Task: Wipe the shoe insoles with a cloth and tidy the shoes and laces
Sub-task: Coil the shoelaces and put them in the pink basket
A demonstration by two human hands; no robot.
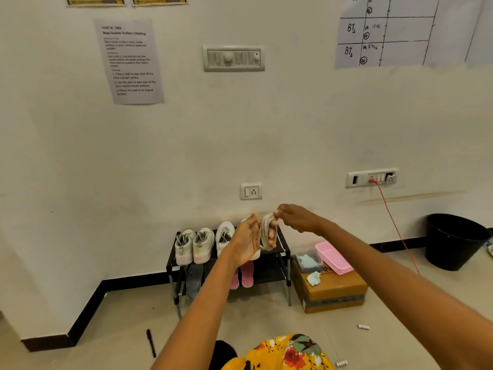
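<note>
Lace (pixel 265 231) coiled around left hand (pixel 246 243) fingers; right hand (pixel 296 218) pinches coil's top at 12 o'clock. 3 shoes (pixel 204 245) visible on rack (pixel 282 252) behind.

rack (pixel 283 251) standing on floor (pixel 266 320) | top: three pale shoes (pixel 203 245) sitting at 9 o'clock | lower tier: pink insoles (pixel 246 273), grey insole (pixel 194 283) leaning

My arms are bare to well above the wrists, no sleeves, rings or watch showing; low down, my yellow garment (pixel 282 353) is printed with red, white and green flowers
</note>
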